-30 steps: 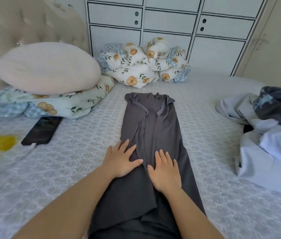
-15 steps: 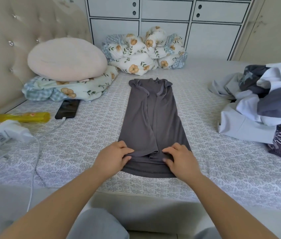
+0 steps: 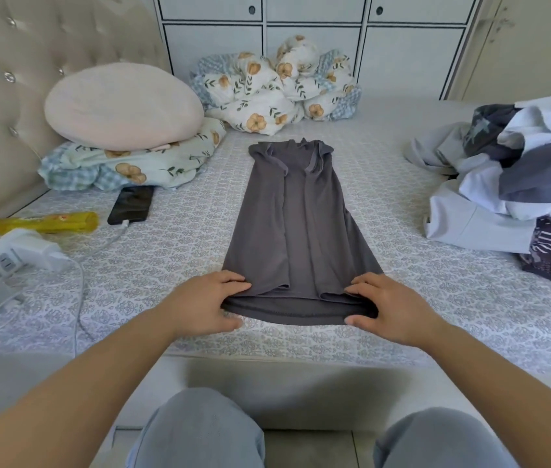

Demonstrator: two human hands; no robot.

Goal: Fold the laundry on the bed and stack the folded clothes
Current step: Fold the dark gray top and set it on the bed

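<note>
Patterned grey-white bed sheet [image 3: 173,251], with a long dark grey garment [image 3: 296,224] folded lengthwise at its centre.
Since half a second ago, the left hand [image 3: 205,304] and right hand [image 3: 390,309] have moved apart, each pinching a near hem corner, now slightly lifted.

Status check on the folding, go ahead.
Left hand and right hand each grip the grey garment at its near hem. Sides folded in, lying flat. Nothing in the way.
</note>
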